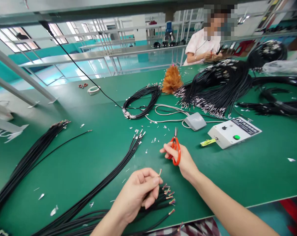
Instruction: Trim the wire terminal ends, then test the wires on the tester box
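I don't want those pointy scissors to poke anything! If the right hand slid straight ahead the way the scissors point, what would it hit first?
Probably the grey foot pedal and its cable: the scissors in the right hand point that way, though depth is unclear.

Orange-handled scissors (175,149), black cables (160,198), a green table (94,157), a white control box (233,132).

A bundle of black cables (160,200) with stripped, coppery ends fans out near the tabletop's (94,157) front edge, one cable end lifted upward. Orange-handled scissors (175,149) point their short blades toward the far edge.
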A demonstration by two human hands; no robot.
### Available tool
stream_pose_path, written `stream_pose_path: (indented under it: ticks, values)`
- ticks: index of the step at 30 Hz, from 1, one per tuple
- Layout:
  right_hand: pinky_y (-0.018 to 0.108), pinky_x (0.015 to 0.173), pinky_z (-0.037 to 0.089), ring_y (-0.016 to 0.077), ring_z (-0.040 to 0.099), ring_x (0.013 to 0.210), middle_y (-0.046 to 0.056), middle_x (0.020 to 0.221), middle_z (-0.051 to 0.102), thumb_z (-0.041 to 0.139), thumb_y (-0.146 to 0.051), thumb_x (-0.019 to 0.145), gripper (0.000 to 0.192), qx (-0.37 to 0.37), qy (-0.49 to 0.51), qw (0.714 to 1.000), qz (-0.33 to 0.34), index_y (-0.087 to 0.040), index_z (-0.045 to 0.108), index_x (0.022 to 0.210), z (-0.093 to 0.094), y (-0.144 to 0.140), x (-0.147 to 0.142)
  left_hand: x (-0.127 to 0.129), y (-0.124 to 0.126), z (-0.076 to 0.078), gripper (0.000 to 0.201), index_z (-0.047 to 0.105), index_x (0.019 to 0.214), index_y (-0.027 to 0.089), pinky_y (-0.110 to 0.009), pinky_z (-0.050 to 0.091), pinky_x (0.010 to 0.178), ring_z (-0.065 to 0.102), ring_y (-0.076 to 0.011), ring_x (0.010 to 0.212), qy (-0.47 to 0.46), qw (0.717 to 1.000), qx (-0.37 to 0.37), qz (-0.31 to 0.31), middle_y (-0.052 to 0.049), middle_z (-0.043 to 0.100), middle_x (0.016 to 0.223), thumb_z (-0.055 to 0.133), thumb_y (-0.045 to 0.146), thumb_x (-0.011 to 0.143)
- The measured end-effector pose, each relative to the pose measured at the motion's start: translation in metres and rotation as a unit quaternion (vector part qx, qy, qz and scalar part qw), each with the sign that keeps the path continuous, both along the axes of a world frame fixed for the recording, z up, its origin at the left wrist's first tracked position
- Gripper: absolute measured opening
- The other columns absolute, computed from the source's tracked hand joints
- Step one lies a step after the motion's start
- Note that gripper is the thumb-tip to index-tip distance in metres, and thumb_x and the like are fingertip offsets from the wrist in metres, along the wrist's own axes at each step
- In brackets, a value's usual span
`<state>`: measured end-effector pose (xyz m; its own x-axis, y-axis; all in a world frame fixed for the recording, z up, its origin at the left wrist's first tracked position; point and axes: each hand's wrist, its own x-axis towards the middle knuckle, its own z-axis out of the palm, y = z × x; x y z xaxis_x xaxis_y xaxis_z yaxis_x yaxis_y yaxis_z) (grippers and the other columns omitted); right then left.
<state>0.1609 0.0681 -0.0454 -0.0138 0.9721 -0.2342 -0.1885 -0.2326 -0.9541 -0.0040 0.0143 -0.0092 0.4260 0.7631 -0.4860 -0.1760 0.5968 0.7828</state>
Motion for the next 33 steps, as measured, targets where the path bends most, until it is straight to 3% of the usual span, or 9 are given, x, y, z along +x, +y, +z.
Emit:
stream_pose_path:
  ticks: [3,9,16,20,24,29,33]
  values:
    - [0.026,0.066,0.043,0.0107,0.055,0.066,0.003,0.089,0.069,0.076,-0.035,0.064,0.030,0.004,-0.004,1.000,0.008,-0.018,0.055,0.079,-0.002,-0.007,0.006,0.003,0.000,-0.004,0.026,0.052,0.067,0.015,-0.013,0.019,0.032,0.040,-0.0017,0.029,0.036,0.997,0.038,0.064,0.004,0.057,0.047,0.070,0.033,0.073]
    - [0.028,0.073,0.046,0.0139,0.060,0.075,0.000,0.080,0.067,0.074,-0.030,0.069,0.027,0.031,0.033,0.995,0.084,-0.020,0.051,0.077,0.015,-0.041,0.005,0.011,0.000,-0.010,0.025,0.048,0.068,0.017,-0.016,0.031,0.032,0.050,-0.0082,0.031,0.143,0.979,0.108,0.094,0.003,0.058,0.049,0.066,0.034,0.072]
    - [0.024,0.066,0.047,0.0110,0.058,0.068,-0.001,0.078,0.065,0.074,-0.030,0.070,0.026,0.031,0.064,0.995,0.064,-0.020,0.050,0.074,0.017,-0.046,0.000,0.016,-0.009,-0.013,0.019,0.052,0.066,0.018,-0.021,0.042,0.045,0.052,-0.0106,0.048,0.292,0.913,0.268,0.094,0.002,0.055,0.059,0.057,0.028,0.081]
    - [0.024,0.064,0.047,0.0109,0.057,0.064,-0.002,0.070,0.063,0.072,-0.032,0.073,0.024,0.026,0.062,0.996,0.055,-0.019,0.051,0.072,0.017,-0.045,0.003,0.015,-0.011,-0.015,0.018,0.054,0.066,0.018,-0.022,0.044,0.051,0.053,-0.0120,0.054,0.321,0.890,0.313,0.083,0.001,0.059,0.062,0.054,0.025,0.083]
    - [0.024,0.067,0.047,0.0134,0.061,0.073,0.000,0.074,0.067,0.074,-0.030,0.070,0.026,0.017,0.078,0.995,0.056,-0.020,0.050,0.073,0.017,-0.044,0.004,0.015,-0.011,-0.014,0.018,0.054,0.066,0.018,-0.020,0.042,0.048,0.052,-0.0102,0.049,0.296,0.906,0.289,0.092,0.003,0.055,0.060,0.057,0.026,0.082]
    - [0.025,0.072,0.049,0.0127,0.063,0.074,0.000,0.076,0.070,0.078,-0.026,0.066,0.030,0.024,0.073,0.995,0.069,-0.020,0.049,0.071,0.016,-0.045,0.001,0.017,-0.008,-0.012,0.020,0.052,0.068,0.017,-0.017,0.036,0.036,0.048,-0.0071,0.036,0.196,0.961,0.170,0.096,0.005,0.054,0.052,0.061,0.031,0.078]
    - [0.024,0.070,0.050,0.0117,0.063,0.070,-0.002,0.072,0.068,0.078,-0.025,0.065,0.030,0.035,0.066,0.996,0.039,-0.020,0.049,0.069,0.013,-0.046,-0.004,0.016,-0.006,-0.012,0.025,0.051,0.068,0.016,-0.015,0.031,0.029,0.047,-0.0069,0.028,0.105,0.987,0.086,0.087,0.003,0.058,0.048,0.065,0.036,0.075]
